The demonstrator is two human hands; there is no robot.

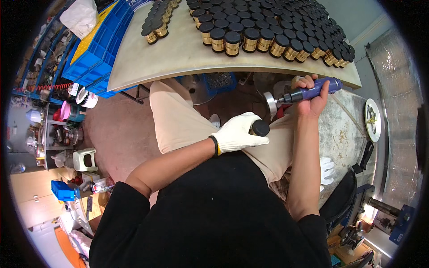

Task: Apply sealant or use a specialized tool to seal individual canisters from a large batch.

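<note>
My left hand (234,133), in a white knit glove, is closed around a small brass fitting with a black cap (260,128) above my lap. The cap points to the right, and the glove hides most of the brass body. Higher up on the right, my bare right hand (311,102) grips a purple power screwdriver (307,93), held nearly level. A round silver metal head (270,105) on its tip faces left, apart from the fitting. Beyond both hands, many black-capped brass fittings (251,39) stand packed upright on the pale worktable (183,63).
A smaller row of capped fittings (159,27) stands at the table's left. Blue crates (96,53) are stacked beside it. On the worn side surface (342,134) at right lie a white glove (326,171) and a white plate (372,119). Under the table sits a blue basket (220,82).
</note>
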